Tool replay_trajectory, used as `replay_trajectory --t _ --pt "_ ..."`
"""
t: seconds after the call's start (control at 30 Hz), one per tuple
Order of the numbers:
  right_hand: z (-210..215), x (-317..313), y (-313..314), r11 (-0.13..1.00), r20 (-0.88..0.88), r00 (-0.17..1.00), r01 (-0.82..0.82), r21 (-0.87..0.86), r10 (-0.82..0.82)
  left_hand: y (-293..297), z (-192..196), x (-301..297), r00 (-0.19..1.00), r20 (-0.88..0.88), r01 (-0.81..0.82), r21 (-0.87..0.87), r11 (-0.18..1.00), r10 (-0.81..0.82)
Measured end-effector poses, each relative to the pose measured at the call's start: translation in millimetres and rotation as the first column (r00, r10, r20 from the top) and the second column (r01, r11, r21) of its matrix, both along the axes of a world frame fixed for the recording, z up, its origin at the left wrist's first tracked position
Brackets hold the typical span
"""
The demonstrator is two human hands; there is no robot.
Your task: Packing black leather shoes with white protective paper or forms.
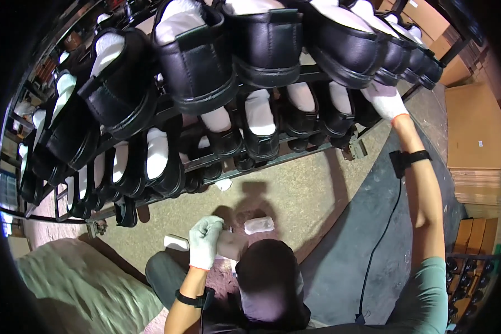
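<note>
My left hand (205,239), in a white knit glove with an orange cuff, is raised above my lap. Its fingers are curled in, and whatever may be inside them is hidden. Far to the right, my right hand (388,102), gloved the same way, reaches to the end of the shoe rack. Its fingers disappear among the shoes, so their grip does not show. Right above that hand is a black leather shoe (388,55) on the upper tier. Another black shoe (338,114) with white stuffing stands just left of it on the tier below.
The metal rack (228,173) holds several rows of stuffed black shoes and stands on casters. A white packet (259,225) and a white block (176,242) lie on the floor. A greenish sack (86,284) sits at left, dark matting (339,261) and cardboard (476,125) at right.
</note>
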State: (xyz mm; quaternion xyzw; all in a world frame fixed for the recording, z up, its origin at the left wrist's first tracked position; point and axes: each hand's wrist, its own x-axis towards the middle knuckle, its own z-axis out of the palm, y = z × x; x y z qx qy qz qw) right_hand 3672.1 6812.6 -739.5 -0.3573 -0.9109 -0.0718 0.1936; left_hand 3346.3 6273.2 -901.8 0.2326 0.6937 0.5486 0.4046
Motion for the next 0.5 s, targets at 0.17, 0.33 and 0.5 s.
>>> replay_trajectory --t 0.17,0.33,0.5 --pt "1 -20 -33 0.945 -0.188 0.949 0.203 -0.256 -0.254 -11 -34 -5 0.974 -0.205 0.091 -0.034 0.995 -0.096" --pt "-13 -10 -2 0.955 -0.119 0.971 0.177 -0.238 -0.209 -4 -60 6 0.933 0.303 -0.173 -0.089 0.981 0.192" --pt "-33 -14 38 0.937 0.041 0.964 0.267 -0.225 -0.264 -4 -64 -4 0.875 0.428 -0.189 -0.132 0.973 0.228"
